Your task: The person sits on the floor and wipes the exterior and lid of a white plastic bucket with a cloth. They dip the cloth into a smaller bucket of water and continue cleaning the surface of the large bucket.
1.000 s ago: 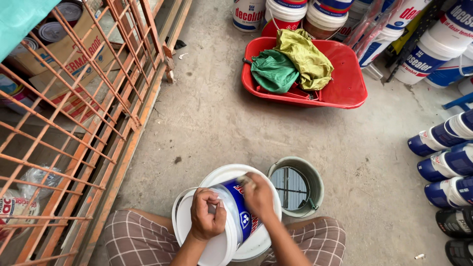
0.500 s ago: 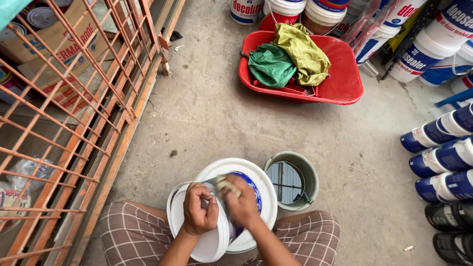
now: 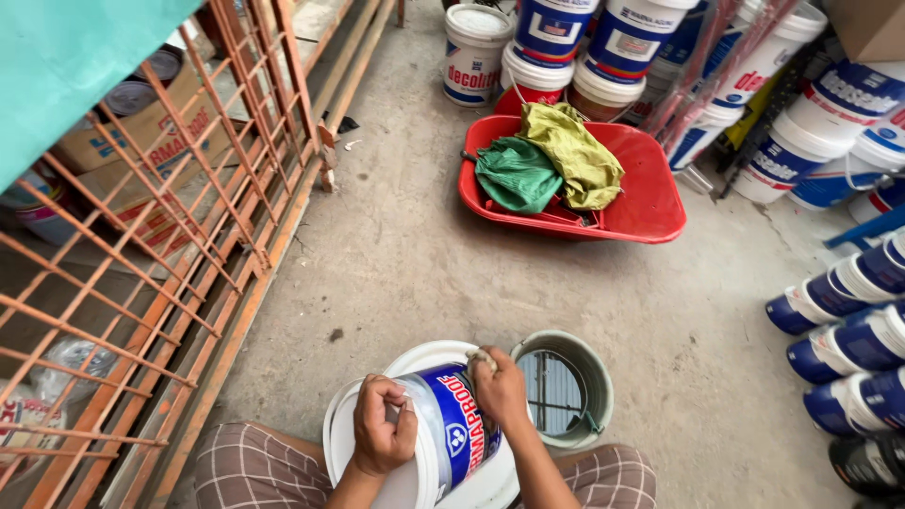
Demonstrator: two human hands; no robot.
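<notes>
White bucket point(image 3: 429, 443) base cut off.

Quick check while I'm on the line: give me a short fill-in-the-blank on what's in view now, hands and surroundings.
1. The left hand grips the rim of a white ____ lying on its side.
2. The right hand presses a small rag against the pail's ____ label band.
3. Green and yellow cloths lie in a ____ tub.
4. Right of the hands stands a grey bucket holding ____.

Missing words: pail; blue; red; water
</notes>
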